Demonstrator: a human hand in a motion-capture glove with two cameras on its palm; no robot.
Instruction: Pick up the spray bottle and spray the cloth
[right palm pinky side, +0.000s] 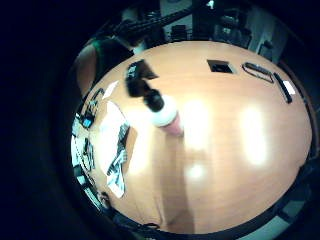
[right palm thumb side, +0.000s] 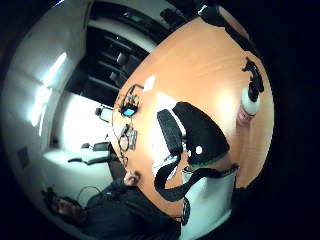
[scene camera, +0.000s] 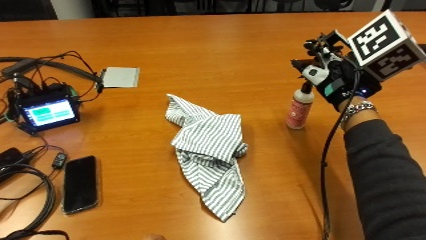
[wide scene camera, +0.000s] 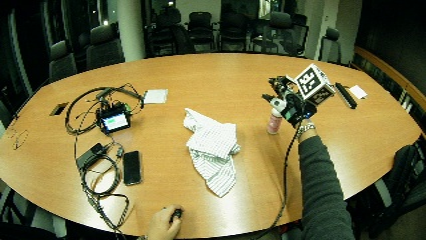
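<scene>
A pink spray bottle (scene camera: 299, 108) with a white collar and black trigger head stands upright on the wooden table (scene camera: 219, 45). My gloved right hand (scene camera: 341, 82) hovers just above and to the right of the head, with relaxed fingers holding nothing. Both palm views show the spray bottle (right palm pinky side: 164, 115) (right palm thumb side: 248, 102) standing free, a short way off. A grey-and-white striped cloth (scene camera: 210, 150) lies crumpled mid-table, left of the bottle. The cloth (right palm pinky side: 114, 147) also shows in the little finger side palm view.
A small screen device (scene camera: 46, 112) with cables sits at the left, with a black phone (scene camera: 80, 183) in front of it and a grey pad (scene camera: 121, 76) behind. Flat black items (wide scene camera: 345, 95) lie far right. A bare hand (wide scene camera: 166, 220) rests at the front edge.
</scene>
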